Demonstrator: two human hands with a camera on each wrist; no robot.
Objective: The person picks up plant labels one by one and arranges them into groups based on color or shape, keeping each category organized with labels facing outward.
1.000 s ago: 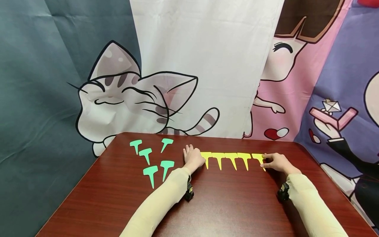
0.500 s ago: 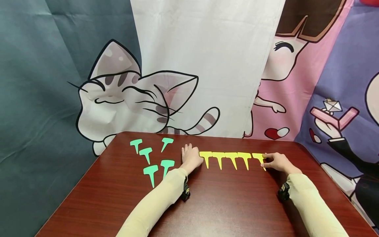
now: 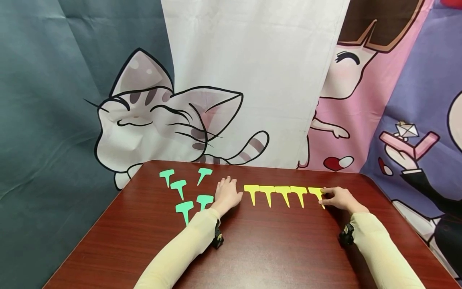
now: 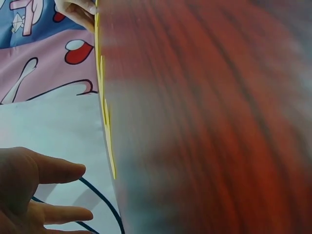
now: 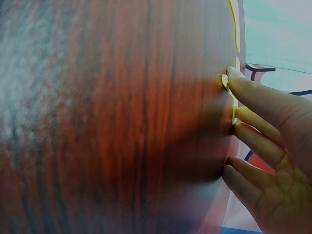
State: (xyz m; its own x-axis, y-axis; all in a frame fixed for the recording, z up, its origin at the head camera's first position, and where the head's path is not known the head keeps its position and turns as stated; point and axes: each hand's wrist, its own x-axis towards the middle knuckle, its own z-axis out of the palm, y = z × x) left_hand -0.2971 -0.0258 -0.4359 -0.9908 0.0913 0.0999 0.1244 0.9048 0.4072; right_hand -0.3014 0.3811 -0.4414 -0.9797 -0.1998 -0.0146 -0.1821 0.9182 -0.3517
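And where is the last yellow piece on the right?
In the head view, the far-right yellow piece lies toward the right side of the table, just right of the next yellow piece, held by the right hand.

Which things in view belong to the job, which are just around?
Part of the job:
five yellow T-shaped pieces in a row, right grip on the rightmost piece
probably five green T-shaped pieces, scattered at left

Just around:
printed backdrop
black wrist devices

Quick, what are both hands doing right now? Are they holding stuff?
Left hand: open, holding nothing.
Right hand: holding the rightmost yellow T-shaped plant label.
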